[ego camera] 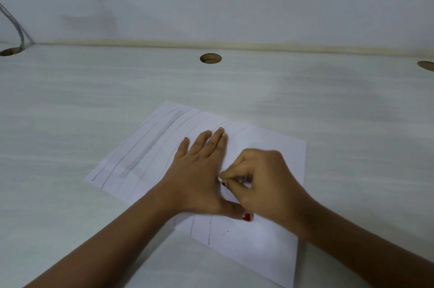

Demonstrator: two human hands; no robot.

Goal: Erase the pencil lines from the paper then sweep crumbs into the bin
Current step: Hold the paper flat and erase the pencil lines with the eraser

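Note:
A white sheet of paper [263, 247] lies at an angle on the pale desk [70, 104]. Several long pencil lines [122, 161] run down its left part, beside a broad grey smudged band [152, 144]. My left hand [199, 175] lies flat on the middle of the sheet, fingers stretched out and close together. My right hand [263, 182] is closed and blurred just right of it, pinching something small and whitish, apparently an eraser [244, 182], against the paper. A few dark specks [225, 232] dot the sheet near its front.
Three round cable holes cut the desk near the wall: one in the middle [210, 58], one at far left [9, 51] with grey cables [18, 27] rising from it, one at far right [426, 65]. A white wall stands behind. No bin is in view.

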